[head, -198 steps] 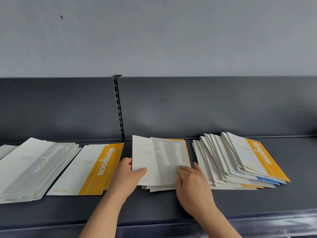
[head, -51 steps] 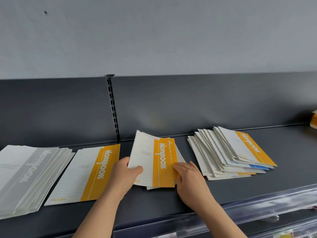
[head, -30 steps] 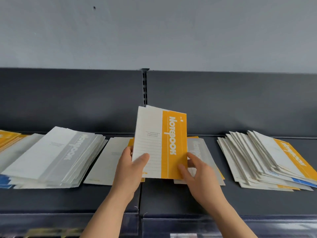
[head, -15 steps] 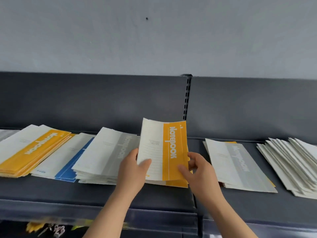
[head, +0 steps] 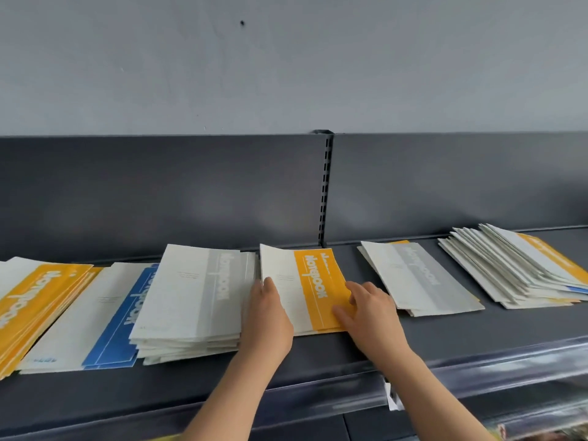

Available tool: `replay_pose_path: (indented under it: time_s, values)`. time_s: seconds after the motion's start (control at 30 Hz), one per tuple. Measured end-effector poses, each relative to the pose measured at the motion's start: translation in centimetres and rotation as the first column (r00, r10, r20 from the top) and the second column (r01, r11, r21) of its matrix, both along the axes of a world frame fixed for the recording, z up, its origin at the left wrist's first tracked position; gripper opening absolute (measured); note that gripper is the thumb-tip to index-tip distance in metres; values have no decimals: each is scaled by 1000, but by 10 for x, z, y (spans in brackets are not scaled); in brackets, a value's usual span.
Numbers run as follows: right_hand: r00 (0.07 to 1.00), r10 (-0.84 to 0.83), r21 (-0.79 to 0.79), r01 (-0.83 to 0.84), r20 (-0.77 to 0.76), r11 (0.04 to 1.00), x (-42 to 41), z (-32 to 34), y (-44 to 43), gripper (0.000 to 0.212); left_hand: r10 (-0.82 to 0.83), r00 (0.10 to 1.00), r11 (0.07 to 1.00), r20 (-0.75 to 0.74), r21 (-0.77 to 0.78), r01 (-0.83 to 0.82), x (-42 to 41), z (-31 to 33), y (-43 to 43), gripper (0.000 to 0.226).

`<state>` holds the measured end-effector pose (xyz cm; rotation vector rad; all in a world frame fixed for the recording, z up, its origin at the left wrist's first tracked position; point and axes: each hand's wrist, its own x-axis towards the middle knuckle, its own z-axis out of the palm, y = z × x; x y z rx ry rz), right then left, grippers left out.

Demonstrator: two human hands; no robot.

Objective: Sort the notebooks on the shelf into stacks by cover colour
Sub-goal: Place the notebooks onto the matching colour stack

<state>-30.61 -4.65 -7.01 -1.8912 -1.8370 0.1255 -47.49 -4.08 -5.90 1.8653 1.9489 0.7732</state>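
Note:
A yellow-banded notebook lies flat on a low yellow pile at the middle of the dark shelf. My left hand grips its left edge, thumb on the cover. My right hand holds its right edge, fingers curled over the yellow band. Left of it are a thick grey-banded stack, a blue-banded stack and a yellow-banded stack. To the right sit a small pile topped by a grey notebook and a fanned, mixed pile.
The shelf's dark back panel rises behind the stacks, with a slotted upright behind the middle pile. A clear plastic rail runs along the front edge. Bare shelf surface shows in front of the stacks.
The yellow notebook, held raised and tilted in both hands before, has come down flat onto the yellow pile beside the grey stack. My view has shifted slightly right.

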Motion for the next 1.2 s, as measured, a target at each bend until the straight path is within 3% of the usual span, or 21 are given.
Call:
replay_pose_path:
  time_s: [0.1,0.2,0.27,0.43,0.57,0.67,0.73,0.83,1.0,1.1,1.2]
  values:
    - [999,6,9,-7,44,1000,1,1,-2,53,-59,995,998,-85,-1,59,2,5,-6,63]
    - [999,33,54,-34,29,998,7,3,-6,48,-133,968,987,-211,64,149,4,9,-11,65]
    - [999,39,91,-40,20,995,15,5,-9,45,-164,962,977,-220,100,189,11,11,-11,61]
    - [999,-17,145,10,44,989,62,7,-9,37,-236,972,963,17,136,232,52,17,-7,40]
    - [991,-87,95,78,100,992,112,10,-3,31,-229,934,973,274,38,227,88,17,6,37]
    - [981,-80,3,81,174,997,148,8,2,31,-188,904,967,383,-86,238,120,15,17,34]
    - [984,-35,-33,41,175,999,164,3,6,32,-161,905,964,393,-134,230,139,12,26,12]
    - [982,56,-33,-51,181,998,176,-9,12,30,-114,925,974,362,-143,176,161,7,37,23]
    - [971,218,-9,-218,97,976,180,-14,14,27,-21,924,978,381,-184,98,169,7,46,3]
    - [966,258,35,-258,1,965,184,-10,12,29,44,895,975,443,-213,58,167,5,44,13]
    - [979,193,35,-191,-67,981,189,-13,13,25,75,880,974,469,-223,36,166,0,43,20]
